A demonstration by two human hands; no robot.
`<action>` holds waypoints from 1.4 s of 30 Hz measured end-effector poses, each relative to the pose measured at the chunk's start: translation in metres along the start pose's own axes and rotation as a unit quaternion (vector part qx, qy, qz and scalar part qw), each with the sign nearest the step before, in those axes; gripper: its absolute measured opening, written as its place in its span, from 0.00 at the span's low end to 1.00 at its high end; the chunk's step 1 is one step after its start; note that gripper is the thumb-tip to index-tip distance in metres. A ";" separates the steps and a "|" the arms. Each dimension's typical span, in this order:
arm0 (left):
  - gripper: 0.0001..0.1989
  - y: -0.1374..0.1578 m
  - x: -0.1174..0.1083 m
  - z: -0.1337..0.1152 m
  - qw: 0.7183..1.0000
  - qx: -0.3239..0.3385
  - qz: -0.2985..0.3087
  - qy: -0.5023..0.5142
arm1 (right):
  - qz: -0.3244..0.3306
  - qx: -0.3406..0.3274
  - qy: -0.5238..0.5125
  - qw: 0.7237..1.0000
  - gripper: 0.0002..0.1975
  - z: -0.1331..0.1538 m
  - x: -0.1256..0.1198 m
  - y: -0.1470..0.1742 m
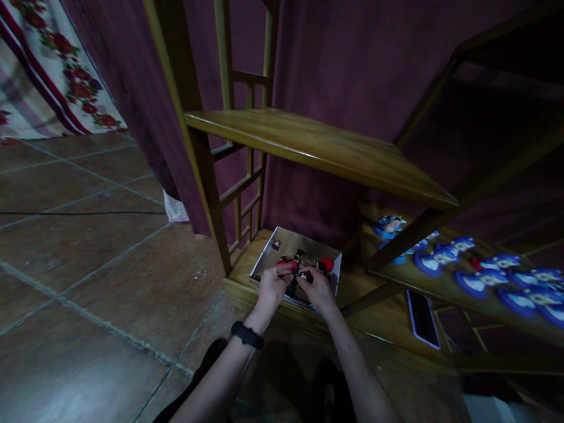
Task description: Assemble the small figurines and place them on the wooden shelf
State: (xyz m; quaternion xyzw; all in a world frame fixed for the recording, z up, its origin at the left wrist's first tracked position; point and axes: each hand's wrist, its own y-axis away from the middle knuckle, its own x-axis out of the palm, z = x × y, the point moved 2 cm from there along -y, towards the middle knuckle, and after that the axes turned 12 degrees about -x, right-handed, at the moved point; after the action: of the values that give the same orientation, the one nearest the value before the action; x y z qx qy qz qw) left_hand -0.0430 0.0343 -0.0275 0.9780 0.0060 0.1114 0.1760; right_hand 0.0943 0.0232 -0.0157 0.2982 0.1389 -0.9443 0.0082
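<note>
Both hands meet over a shallow cardboard box (pixel 315 245) on the low wooden shelf. My left hand (pixel 272 286) is closed in a pinch on a small red-and-black piece (pixel 288 267). Close beside it, my right hand (pixel 318 289) pinches a small black piece (pixel 305 276) with pale marks. Whether the two pieces are joined I cannot tell. Other little black, red and gold pieces lie in the box, partly hidden by the fingers. A tiny figure (pixel 276 244) is near its back left corner, and a red round piece (pixel 326 264) near the right side.
A wooden shelf board (pixel 317 144) juts out above the box, with a lattice side (pixel 240 191) at left. Several blue figurines (pixel 440 257) stand on the shelf at right. A phone (pixel 423 319) lies below them. Tiled floor (pixel 110 282) spreads to the left.
</note>
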 end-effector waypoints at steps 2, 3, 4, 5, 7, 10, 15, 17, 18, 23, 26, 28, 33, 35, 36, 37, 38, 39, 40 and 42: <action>0.13 0.002 0.001 0.000 1.000 -0.011 -0.005 0.013 | 0.007 -0.013 0.020 1.000 0.11 0.003 -0.002 0.000; 0.13 0.003 0.002 -0.001 1.000 -0.012 -0.007 0.015 | 0.012 -0.019 0.026 0.999 0.10 0.005 -0.002 0.000; 0.13 0.003 0.002 -0.001 1.000 -0.011 -0.008 0.013 | 0.016 -0.024 0.031 0.999 0.10 0.007 -0.003 0.001; 0.12 0.004 0.003 -0.001 1.000 -0.009 -0.010 0.007 | 0.019 -0.026 0.035 0.999 0.10 0.008 -0.003 0.001; 0.12 0.004 0.004 -0.001 1.000 -0.007 -0.018 -0.006 | 0.021 -0.027 0.036 0.999 0.10 0.011 -0.004 0.001; 0.11 0.003 0.006 0.000 0.999 -0.022 -0.030 -0.006 | 0.013 -0.021 0.015 1.000 0.11 0.010 -0.004 0.001; 0.10 0.004 0.008 0.001 0.993 -0.100 -0.047 0.044 | 0.007 0.026 -0.116 0.993 0.21 -0.003 -0.002 -0.001; 0.10 0.004 0.009 0.001 0.987 -0.138 -0.040 0.072 | -0.013 0.055 -0.178 0.982 0.20 -0.010 0.000 -0.002; 0.10 0.004 0.009 0.001 0.984 -0.155 -0.030 0.085 | -0.022 0.064 -0.203 0.977 0.19 -0.013 0.001 -0.003; 0.09 0.006 0.009 0.001 0.972 -0.201 0.021 0.121 | -0.052 0.060 -0.237 0.968 0.14 -0.021 0.004 -0.005; 0.08 0.006 0.010 0.000 0.969 -0.204 0.029 0.136 | -0.071 0.057 -0.217 0.972 0.11 -0.023 0.005 -0.005; 0.09 0.005 0.010 0.000 0.969 -0.201 0.031 0.140 | -0.071 0.059 -0.218 0.971 0.11 -0.020 0.005 -0.005; 0.10 0.003 0.010 0.000 0.975 -0.183 0.027 0.119 | -0.042 0.053 -0.275 0.959 0.16 -0.008 0.000 -0.006; 0.10 0.003 0.009 -0.001 0.980 -0.169 0.020 0.105 | -0.039 0.053 -0.281 0.958 0.18 -0.007 -0.002 -0.006; 0.10 0.003 0.009 -0.002 0.982 -0.163 0.015 0.098 | -0.040 0.051 -0.281 0.957 0.18 -0.008 -0.002 -0.006; 0.10 0.004 0.009 -0.003 0.983 -0.159 0.010 0.092 | -0.042 0.048 -0.282 0.957 0.19 -0.009 -0.002 -0.006; 0.10 0.005 0.009 -0.003 0.984 -0.156 0.006 0.089 | -0.045 0.044 -0.284 0.957 0.19 -0.011 -0.002 -0.006; 0.09 0.005 0.009 -0.004 0.984 -0.156 0.004 0.089 | -0.048 0.040 -0.285 0.956 0.19 -0.012 -0.002 -0.006; 0.09 0.005 0.010 -0.005 0.983 -0.157 0.004 0.091 | -0.049 0.036 -0.285 0.957 0.19 -0.012 -0.001 -0.006; 0.09 0.005 0.009 -0.005 0.982 -0.161 0.004 0.099 | -0.048 0.032 -0.275 0.960 0.19 -0.012 -0.001 -0.007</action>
State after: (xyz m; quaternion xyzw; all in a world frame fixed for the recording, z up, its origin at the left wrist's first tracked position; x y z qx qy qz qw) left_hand -0.0352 0.0315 -0.0191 0.9210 0.0018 0.2083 0.3292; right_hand 0.1014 0.0327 -0.0230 0.0205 0.1150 -0.9931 -0.0084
